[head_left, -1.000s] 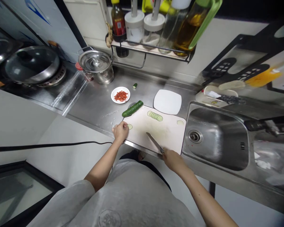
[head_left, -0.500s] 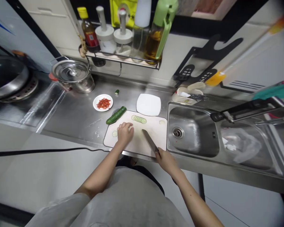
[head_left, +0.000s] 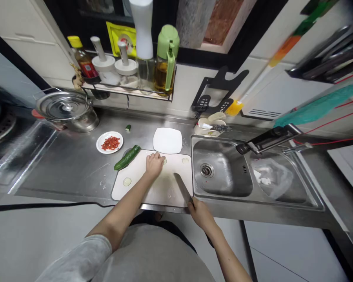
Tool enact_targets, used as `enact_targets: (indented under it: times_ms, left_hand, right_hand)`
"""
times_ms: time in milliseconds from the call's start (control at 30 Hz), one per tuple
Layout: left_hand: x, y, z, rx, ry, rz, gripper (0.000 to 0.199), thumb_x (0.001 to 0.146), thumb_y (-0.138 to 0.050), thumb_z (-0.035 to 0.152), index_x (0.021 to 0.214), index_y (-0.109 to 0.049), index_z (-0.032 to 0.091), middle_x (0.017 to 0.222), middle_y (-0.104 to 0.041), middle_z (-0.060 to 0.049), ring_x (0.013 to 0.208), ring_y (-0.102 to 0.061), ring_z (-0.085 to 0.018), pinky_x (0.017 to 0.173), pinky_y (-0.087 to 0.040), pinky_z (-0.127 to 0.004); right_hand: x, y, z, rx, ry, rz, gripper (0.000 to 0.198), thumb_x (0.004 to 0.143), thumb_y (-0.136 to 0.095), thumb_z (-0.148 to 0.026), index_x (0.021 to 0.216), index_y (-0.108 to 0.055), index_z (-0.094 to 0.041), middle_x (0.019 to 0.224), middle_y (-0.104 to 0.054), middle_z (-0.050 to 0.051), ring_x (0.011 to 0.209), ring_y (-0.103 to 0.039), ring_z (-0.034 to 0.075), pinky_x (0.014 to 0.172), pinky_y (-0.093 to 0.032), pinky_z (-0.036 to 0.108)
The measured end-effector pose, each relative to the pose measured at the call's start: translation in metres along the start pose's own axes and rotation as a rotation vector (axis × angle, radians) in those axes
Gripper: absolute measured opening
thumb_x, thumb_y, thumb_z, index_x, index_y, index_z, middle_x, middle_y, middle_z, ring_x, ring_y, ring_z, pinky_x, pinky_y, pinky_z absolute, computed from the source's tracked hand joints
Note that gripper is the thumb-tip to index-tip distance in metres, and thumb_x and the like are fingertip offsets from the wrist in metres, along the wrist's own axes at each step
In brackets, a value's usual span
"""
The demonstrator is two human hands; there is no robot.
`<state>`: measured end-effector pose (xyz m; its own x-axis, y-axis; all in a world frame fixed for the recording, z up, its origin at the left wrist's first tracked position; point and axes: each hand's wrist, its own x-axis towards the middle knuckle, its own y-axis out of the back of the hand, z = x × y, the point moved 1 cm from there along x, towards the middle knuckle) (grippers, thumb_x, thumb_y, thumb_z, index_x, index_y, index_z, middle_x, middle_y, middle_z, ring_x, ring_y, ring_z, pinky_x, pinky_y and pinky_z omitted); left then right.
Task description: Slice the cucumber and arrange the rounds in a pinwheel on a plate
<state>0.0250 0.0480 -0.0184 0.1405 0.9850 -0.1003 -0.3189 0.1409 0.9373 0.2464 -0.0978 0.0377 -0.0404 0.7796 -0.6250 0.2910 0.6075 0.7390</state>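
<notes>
My left hand [head_left: 154,164] is at the upper part of the white cutting board [head_left: 155,194], fingers curled down over the row of cucumber slices [head_left: 164,161]. Most of that row is hidden; only its right end shows. A kitchen knife [head_left: 182,187] is in my right hand [head_left: 201,212], gripped by the handle, its blade pointing up and left above the board's right side. One loose slice [head_left: 127,181] lies at the board's left, another at its upper right corner. A piece of whole cucumber [head_left: 127,157] rests across the upper left edge.
Behind the board lies a white square plate [head_left: 167,140]. A round plate [head_left: 120,145] with chopped red pieces is to the left, near a cucumber end [head_left: 128,127]. A steel pot [head_left: 84,118] stands farther left. The sink [head_left: 223,184] adjoins the board's right side.
My left hand has moved up the board from beside the slices onto them, covering most of the row. My right hand still holds the knife. The camera view has shifted to the right.
</notes>
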Motion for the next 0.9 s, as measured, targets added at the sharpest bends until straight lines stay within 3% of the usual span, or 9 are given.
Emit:
enact_targets:
  times_ms: [200, 433, 633, 767, 900]
  left_hand:
    - [0.002, -0.003, 0.002, 0.033, 0.007, 0.028, 0.028, 0.092, -0.044, 0.028, 0.112, -0.065, 0.027, 0.109, -0.06, -0.009, 0.105, -0.046, -0.025, 0.087, -0.031, -0.039]
    - [0.002, -0.007, 0.002, 0.058, -0.063, 0.068, 0.025, 0.092, -0.043, 0.026, 0.101, -0.067, 0.025, 0.105, -0.061, -0.01, 0.102, -0.049, -0.025, 0.087, -0.031, -0.04]
    - [0.0, -0.004, 0.005, -0.006, -0.025, 0.074, 0.022, 0.092, -0.044, 0.027, 0.094, -0.067, 0.024, 0.103, -0.065, -0.01, 0.102, -0.053, -0.024, 0.09, -0.031, -0.039]
    - [-0.017, 0.011, 0.002, -0.185, 0.155, 0.066, 0.017, 0.09, -0.05, 0.031, 0.092, -0.066, 0.026, 0.096, -0.07, -0.004, 0.097, -0.058, -0.022, 0.089, -0.033, -0.036]
    - [-0.055, 0.027, -0.021, -0.344, 0.384, -0.036, 0.015, 0.084, -0.057, 0.031, 0.093, -0.068, 0.03, 0.088, -0.072, 0.002, 0.088, -0.063, -0.018, 0.086, -0.036, -0.032]
  right_hand:
    - [0.007, 0.0, -0.001, -0.006, -0.002, -0.005, 0.027, 0.095, -0.038, -0.023, 0.109, -0.059, -0.014, 0.096, -0.07, 0.012, 0.091, -0.064, 0.021, 0.069, -0.034, 0.025]
    - [0.011, 0.002, -0.001, -0.03, 0.011, -0.004, 0.027, 0.096, -0.037, -0.024, 0.108, -0.059, -0.014, 0.097, -0.07, 0.012, 0.091, -0.064, 0.021, 0.069, -0.033, 0.025]
    - [0.009, 0.002, 0.001, -0.035, 0.013, 0.014, 0.027, 0.095, -0.038, -0.024, 0.108, -0.059, -0.013, 0.095, -0.07, 0.012, 0.092, -0.064, 0.021, 0.068, -0.033, 0.025]
    - [0.01, 0.002, 0.004, -0.027, 0.034, 0.017, 0.025, 0.095, -0.038, -0.023, 0.105, -0.059, -0.013, 0.095, -0.069, 0.011, 0.091, -0.064, 0.02, 0.068, -0.033, 0.024]
    - [0.01, 0.003, 0.0, -0.056, 0.057, 0.002, 0.024, 0.096, -0.038, -0.025, 0.103, -0.057, -0.014, 0.092, -0.069, 0.011, 0.087, -0.064, 0.019, 0.067, -0.032, 0.024]
